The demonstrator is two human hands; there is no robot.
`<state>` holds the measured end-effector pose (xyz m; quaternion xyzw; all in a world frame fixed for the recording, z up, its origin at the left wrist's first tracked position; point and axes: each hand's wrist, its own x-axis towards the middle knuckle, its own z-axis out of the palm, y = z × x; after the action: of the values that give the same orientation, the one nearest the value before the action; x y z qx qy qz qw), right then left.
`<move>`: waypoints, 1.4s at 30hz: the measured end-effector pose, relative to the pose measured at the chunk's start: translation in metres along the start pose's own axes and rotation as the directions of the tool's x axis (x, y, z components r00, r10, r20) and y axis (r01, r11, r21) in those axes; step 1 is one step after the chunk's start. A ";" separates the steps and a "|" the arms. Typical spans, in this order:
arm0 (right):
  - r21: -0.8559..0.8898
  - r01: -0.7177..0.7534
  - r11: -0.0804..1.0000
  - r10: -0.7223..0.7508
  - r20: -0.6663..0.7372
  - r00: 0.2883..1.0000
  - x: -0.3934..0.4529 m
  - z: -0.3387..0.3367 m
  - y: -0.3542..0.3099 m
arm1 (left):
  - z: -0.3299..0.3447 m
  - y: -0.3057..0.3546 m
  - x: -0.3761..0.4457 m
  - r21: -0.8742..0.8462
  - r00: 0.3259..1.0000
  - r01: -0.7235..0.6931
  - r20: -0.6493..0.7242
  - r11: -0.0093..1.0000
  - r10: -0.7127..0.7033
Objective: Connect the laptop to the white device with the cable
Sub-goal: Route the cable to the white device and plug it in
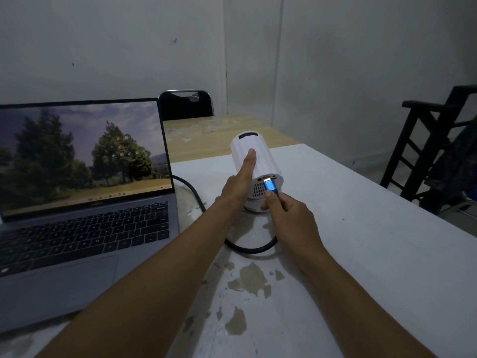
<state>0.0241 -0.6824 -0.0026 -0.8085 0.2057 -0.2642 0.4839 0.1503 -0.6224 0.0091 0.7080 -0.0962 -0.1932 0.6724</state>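
An open grey laptop (85, 202) stands at the left of the table, its screen lit with a picture of trees. A white ribbed cylindrical device (263, 156) sits mid-table, tilted, its rear ports facing me. My left hand (238, 184) grips its left side, thumb lying along the top. My right hand (291, 215) pinches the blue plug (270, 186) of a black cable (196, 195), with the plug's metal tip at a port on the device's rear. The cable runs from the laptop's right side and loops on the table under my wrists.
The white table (361, 241) has patches of worn paint near the front. A wooden table (206, 135) adjoins it behind, with a black chair (186, 104) at its far side. A black wooden frame (433, 151) stands off the right edge.
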 end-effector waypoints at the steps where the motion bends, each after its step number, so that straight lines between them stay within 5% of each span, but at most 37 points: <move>1: -0.001 -0.002 1.000 0.002 -0.003 1.000 0.000 0.000 0.000 | 0.000 -0.001 0.000 0.007 1.000 -0.005 0.002 1.000 0.005; 42: 0.032 -0.047 0.998 0.047 -0.006 0.999 -0.004 -0.001 -0.003 | -0.003 -0.015 0.022 0.073 0.999 -0.030 0.032 0.997 0.028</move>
<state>0.0210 -0.6794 -0.0007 -0.7948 0.2221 -0.2586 0.5021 0.1694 -0.6270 -0.0084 0.7276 -0.1238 -0.1906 0.6473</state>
